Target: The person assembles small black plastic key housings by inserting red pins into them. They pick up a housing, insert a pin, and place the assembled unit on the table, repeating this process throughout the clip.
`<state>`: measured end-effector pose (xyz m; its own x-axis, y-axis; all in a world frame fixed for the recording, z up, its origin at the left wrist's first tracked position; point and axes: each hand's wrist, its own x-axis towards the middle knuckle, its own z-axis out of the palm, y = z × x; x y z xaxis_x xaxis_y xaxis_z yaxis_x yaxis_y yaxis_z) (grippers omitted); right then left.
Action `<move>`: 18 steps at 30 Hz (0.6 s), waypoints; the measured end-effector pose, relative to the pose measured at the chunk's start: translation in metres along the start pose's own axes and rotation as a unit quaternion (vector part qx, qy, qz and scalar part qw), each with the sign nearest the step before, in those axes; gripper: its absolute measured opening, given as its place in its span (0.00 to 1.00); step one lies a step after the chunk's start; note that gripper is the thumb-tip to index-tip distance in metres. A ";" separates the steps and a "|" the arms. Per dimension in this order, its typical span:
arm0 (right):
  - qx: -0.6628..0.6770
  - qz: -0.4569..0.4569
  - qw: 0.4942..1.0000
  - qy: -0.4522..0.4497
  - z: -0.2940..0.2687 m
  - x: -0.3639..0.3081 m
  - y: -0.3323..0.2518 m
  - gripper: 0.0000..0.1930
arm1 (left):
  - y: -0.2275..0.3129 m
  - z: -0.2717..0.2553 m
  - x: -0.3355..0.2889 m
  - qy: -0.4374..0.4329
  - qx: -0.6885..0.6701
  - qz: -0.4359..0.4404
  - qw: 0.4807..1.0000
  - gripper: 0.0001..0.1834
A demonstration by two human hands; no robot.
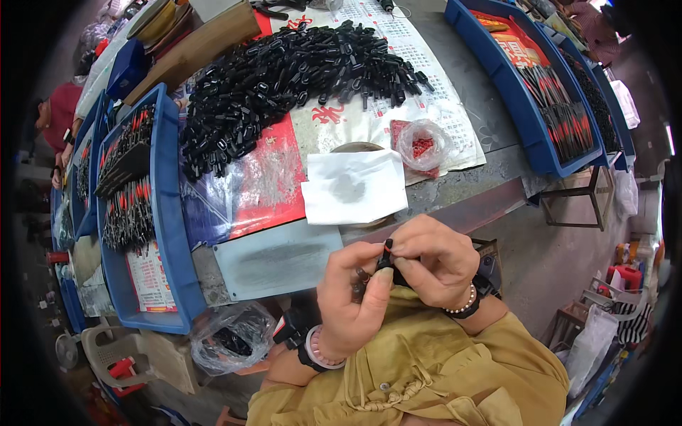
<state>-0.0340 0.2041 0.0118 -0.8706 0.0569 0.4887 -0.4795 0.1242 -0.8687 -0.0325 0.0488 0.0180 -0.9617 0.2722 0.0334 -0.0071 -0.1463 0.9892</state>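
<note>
My left hand [349, 302] is closed on a small black plastic part [384, 261], gripped between thumb and fingers. From the other side my right hand [437, 257] pinches at the same part's upper end, where a speck of red shows. Whether the right fingers hold another tiny piece is hidden. Dark rounded bits show between my left fingers, too small to name. Just beyond my hands lies a white paper [352, 186] with a grey smudge. A clear plastic bag of small red pieces [423, 146] sits right of the paper.
A large heap of black plastic parts [284, 85] covers the table's far side. Blue trays of black-and-red pieces stand left [185, 234] and right [490, 85]. A grey plate [277, 259] lies at the near edge. Below hangs a clear bag [231, 341]. A person [60, 121] is far left.
</note>
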 end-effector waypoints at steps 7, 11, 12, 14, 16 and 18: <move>0.036 0.007 0.998 -0.057 -0.002 0.004 0.003 0.10 | 0.000 -0.006 -0.004 0.007 -0.037 -0.033 0.999 0.13; 0.024 0.030 0.999 -0.021 0.004 0.001 -0.003 0.11 | 0.000 -0.010 -0.003 0.003 -0.113 -0.050 0.992 0.13; 0.023 0.019 0.999 -0.024 0.005 0.001 -0.003 0.11 | 0.000 -0.010 -0.003 0.003 -0.121 -0.054 0.991 0.13; 0.021 0.011 0.999 -0.031 0.007 0.000 -0.004 0.10 | 0.001 -0.011 -0.003 0.000 -0.130 -0.057 0.990 0.13; 0.026 0.003 0.999 -0.038 0.008 0.000 -0.003 0.10 | 0.001 -0.012 -0.004 -0.002 -0.136 -0.058 0.989 0.12; 0.035 0.008 0.998 -0.042 0.010 -0.001 -0.003 0.10 | 0.002 -0.013 -0.004 -0.007 -0.158 -0.075 0.985 0.12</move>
<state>-0.0327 0.1941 0.0137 -0.8830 -0.0262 0.4687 -0.4694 0.0549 -0.8813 -0.0318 0.0350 0.0176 -0.9397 0.3254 -0.1052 -0.2353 -0.3920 0.8894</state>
